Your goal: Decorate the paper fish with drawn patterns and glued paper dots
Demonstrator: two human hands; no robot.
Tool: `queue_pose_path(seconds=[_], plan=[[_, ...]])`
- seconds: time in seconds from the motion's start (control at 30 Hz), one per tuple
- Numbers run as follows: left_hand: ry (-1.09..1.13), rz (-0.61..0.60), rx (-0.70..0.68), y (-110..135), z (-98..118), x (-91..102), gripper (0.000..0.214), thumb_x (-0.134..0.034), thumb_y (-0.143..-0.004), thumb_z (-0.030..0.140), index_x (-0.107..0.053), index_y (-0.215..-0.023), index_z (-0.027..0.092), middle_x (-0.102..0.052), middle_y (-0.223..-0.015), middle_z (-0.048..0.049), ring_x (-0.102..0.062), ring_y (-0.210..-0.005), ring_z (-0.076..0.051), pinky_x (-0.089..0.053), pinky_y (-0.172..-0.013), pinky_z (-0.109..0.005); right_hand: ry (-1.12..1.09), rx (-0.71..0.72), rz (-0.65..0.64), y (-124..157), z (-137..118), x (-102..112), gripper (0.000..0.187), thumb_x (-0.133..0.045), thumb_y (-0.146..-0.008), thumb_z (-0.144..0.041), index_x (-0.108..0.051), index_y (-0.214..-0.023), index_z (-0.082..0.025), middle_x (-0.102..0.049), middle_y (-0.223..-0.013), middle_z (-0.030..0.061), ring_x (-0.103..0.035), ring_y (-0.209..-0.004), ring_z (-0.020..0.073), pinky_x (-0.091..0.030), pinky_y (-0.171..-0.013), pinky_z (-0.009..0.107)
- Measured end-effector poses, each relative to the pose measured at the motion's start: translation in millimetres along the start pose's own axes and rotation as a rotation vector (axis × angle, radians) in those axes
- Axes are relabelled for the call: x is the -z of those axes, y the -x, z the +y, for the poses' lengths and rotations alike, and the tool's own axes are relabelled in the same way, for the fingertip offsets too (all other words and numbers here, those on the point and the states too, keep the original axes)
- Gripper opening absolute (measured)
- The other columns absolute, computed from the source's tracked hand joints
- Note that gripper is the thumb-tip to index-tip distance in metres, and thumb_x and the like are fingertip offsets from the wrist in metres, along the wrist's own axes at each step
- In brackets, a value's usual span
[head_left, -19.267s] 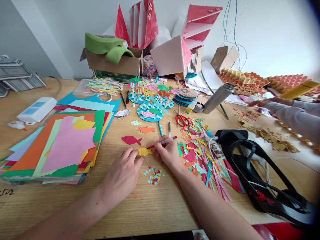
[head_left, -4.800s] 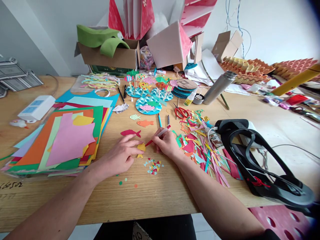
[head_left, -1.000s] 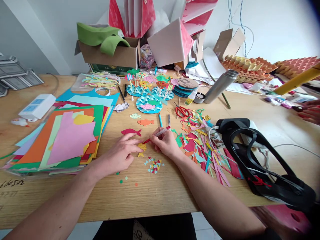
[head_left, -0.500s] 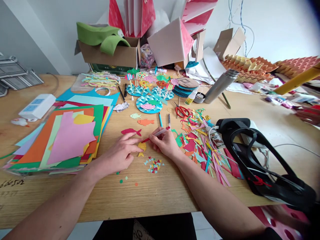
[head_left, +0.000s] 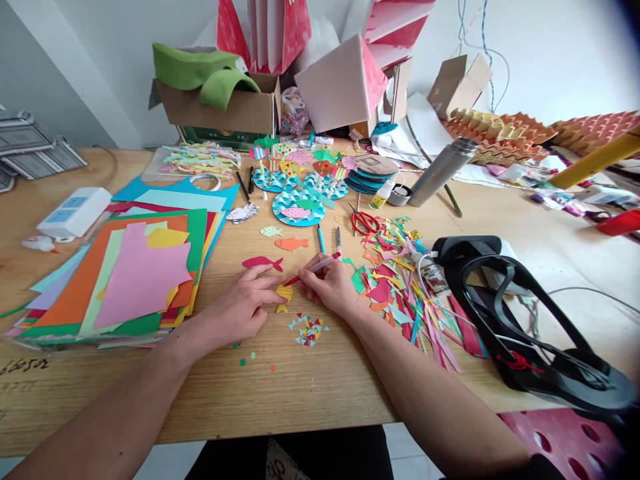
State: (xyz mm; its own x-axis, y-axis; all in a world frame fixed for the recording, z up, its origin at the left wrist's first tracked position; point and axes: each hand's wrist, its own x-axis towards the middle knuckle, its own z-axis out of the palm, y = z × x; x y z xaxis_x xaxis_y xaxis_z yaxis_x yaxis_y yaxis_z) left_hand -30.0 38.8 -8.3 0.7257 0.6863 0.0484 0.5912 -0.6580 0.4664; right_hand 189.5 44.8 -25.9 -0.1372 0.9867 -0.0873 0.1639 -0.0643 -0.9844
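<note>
Nearest the edge of the wooden table (head_left: 300,387), a scatter of tiny paper triangles (head_left: 308,330) lies just below the hands. The left hand (head_left: 239,313) rests spread, its fingertips reaching to a small yellow paper fish (head_left: 284,298) on the tabletop; whether they touch it is hard to tell. The right hand (head_left: 327,287) pinches a red-tipped pen (head_left: 317,266), its point just above the fish. Beyond lie a red paper fish (head_left: 261,263), an orange paper fish (head_left: 291,244) and a blue paper wave disc (head_left: 298,210).
</note>
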Motion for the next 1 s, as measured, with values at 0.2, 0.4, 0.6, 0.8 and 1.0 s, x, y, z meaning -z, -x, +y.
queue_pose_path(seconds=[0.2, 0.4, 0.6, 0.8, 1.0], plan=[[0.012, 0.011, -0.012, 0.4, -1.5, -0.8, 0.055, -0.046, -0.073, -0.002, -0.074, -0.11, 0.027, -0.057, -0.143, -0.0009, -0.034, -0.143, -0.029, -0.036, -0.115, -0.057, 0.014, -0.014, 0.002, 0.7, -2.1, 0.1, 0.02, -0.064, -0.08, -0.035, -0.052, -0.074, -0.021, -0.059, -0.05, -0.0044, -0.05, -0.037, 0.0095, -0.035, -0.034, 0.018], [0.002, 0.02, -0.021, 1.2, -1.2, -1.1, 0.056, -0.046, -0.074, -0.002, -0.074, -0.112, 0.027, -0.057, -0.144, -0.0009, -0.034, -0.143, -0.029, -0.036, -0.115, -0.056, 0.019, 0.007, 0.008, 1.1, -3.4, 0.4, 0.016, -0.063, -0.079, -0.031, -0.052, -0.073, -0.021, -0.062, -0.053, -0.0033, -0.053, -0.039, 0.0093, -0.037, -0.036, 0.018], [0.009, 0.023, -0.026, 1.4, -1.3, -0.9, 0.055, -0.046, -0.074, -0.002, -0.073, -0.111, 0.027, -0.059, -0.141, -0.0009, -0.034, -0.143, -0.028, -0.037, -0.115, -0.055, 0.037, -0.002, 0.011, 0.9, -5.4, -0.1, 0.016, -0.062, -0.076, -0.031, -0.051, -0.071, -0.021, -0.059, -0.048, -0.0042, -0.052, -0.038, 0.01, -0.036, -0.035, 0.019], [0.006, 0.002, -0.006, 0.4, 1.8, 1.7, 0.056, -0.045, -0.073, -0.003, -0.074, -0.112, 0.027, -0.059, -0.141, -0.0014, -0.033, -0.144, -0.028, -0.037, -0.116, -0.054, 0.033, 0.01, 0.015, 1.1, -3.6, 0.4, 0.012, -0.061, -0.075, -0.027, -0.051, -0.07, -0.021, -0.062, -0.051, -0.003, -0.054, -0.039, 0.01, -0.038, -0.037, 0.019], [0.008, -0.011, 0.009, -0.3, 4.0, 3.3, 0.055, -0.045, -0.073, -0.003, -0.074, -0.111, 0.025, -0.058, -0.142, -0.0024, -0.033, -0.144, -0.028, -0.036, -0.116, -0.054, 0.021, 0.0, 0.008, 1.2, -4.0, 0.6, 0.01, -0.06, -0.072, -0.025, -0.051, -0.07, -0.02, -0.061, -0.05, -0.0036, -0.054, -0.039, 0.0097, -0.038, -0.037, 0.018]])
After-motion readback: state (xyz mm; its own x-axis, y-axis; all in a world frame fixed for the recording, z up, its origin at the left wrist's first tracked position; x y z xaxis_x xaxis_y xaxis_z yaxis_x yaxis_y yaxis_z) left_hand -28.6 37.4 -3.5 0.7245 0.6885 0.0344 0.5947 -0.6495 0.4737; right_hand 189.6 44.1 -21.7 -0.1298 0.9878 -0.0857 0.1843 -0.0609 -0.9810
